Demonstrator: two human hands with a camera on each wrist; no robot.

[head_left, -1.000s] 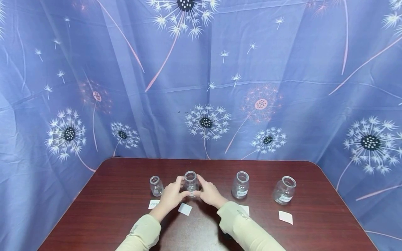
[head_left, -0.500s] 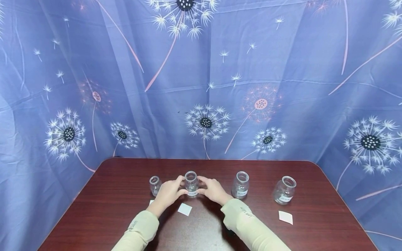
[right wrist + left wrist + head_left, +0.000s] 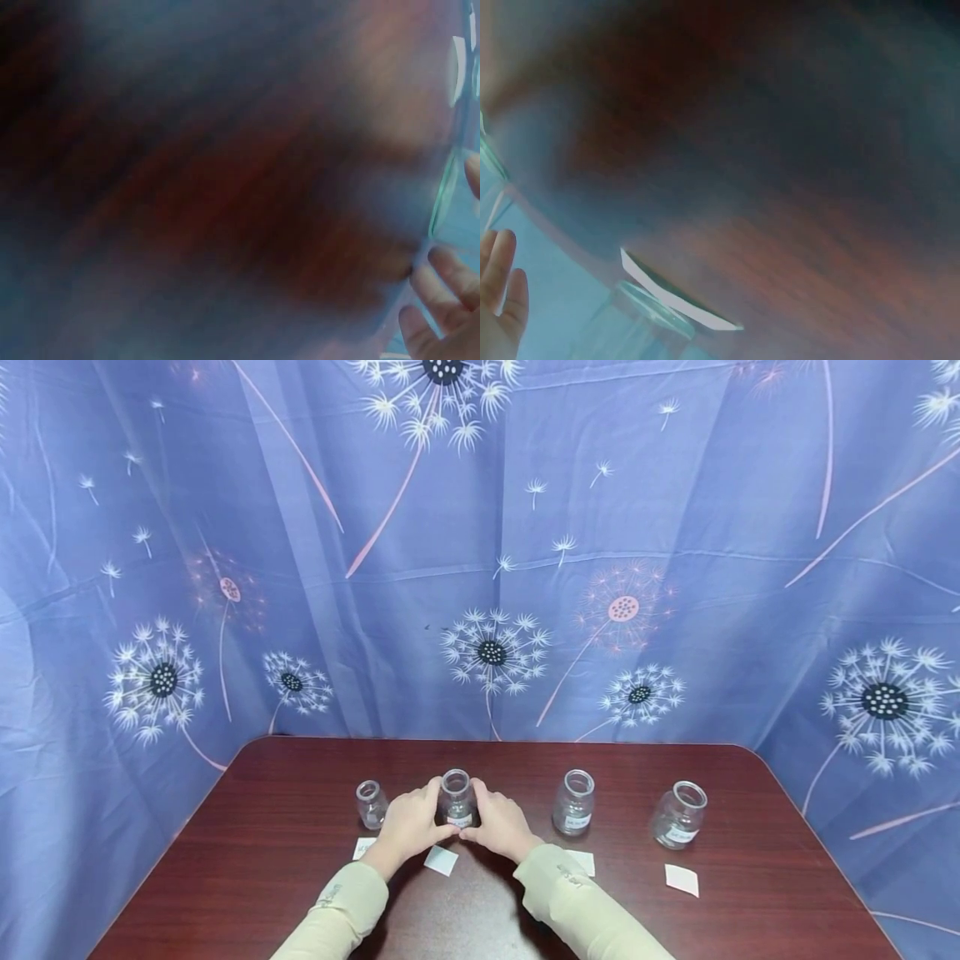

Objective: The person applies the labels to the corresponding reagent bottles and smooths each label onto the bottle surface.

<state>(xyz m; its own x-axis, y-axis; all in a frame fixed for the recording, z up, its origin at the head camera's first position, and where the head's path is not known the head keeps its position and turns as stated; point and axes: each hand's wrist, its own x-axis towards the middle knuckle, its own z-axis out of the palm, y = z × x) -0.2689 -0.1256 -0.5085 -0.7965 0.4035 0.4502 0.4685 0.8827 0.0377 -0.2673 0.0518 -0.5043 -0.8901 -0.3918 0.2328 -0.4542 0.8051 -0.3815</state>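
In the head view a clear glass jar (image 3: 456, 797) stands upright on the table between my two hands, a small white label (image 3: 459, 820) low on its front. My left hand (image 3: 411, 822) holds it from the left, and my right hand (image 3: 504, 822) from the right. Both thumbs meet in front, by the lower edge of the label. Behind the jar, the fingertips are partly hidden. A white paper slip (image 3: 441, 860) lies just in front. At the edges of the wrist views, parts of the left fingers (image 3: 502, 274) and right fingers (image 3: 442, 292) show; the rest is blurred.
A smaller glass jar (image 3: 372, 807) stands to the left, with a partly covered paper slip (image 3: 363, 847) before it. Rightward are two larger labelled jars, a middle jar (image 3: 574, 802) and a far-right jar (image 3: 680, 815), each with a slip in front. A blue dandelion-print curtain (image 3: 390, 677) hangs behind the table.
Half a second ago my hands had spread slightly apart, uncovering the label. Now they have closed in again, thumbs together lower on the jar's front. The jar has stayed almost in place.
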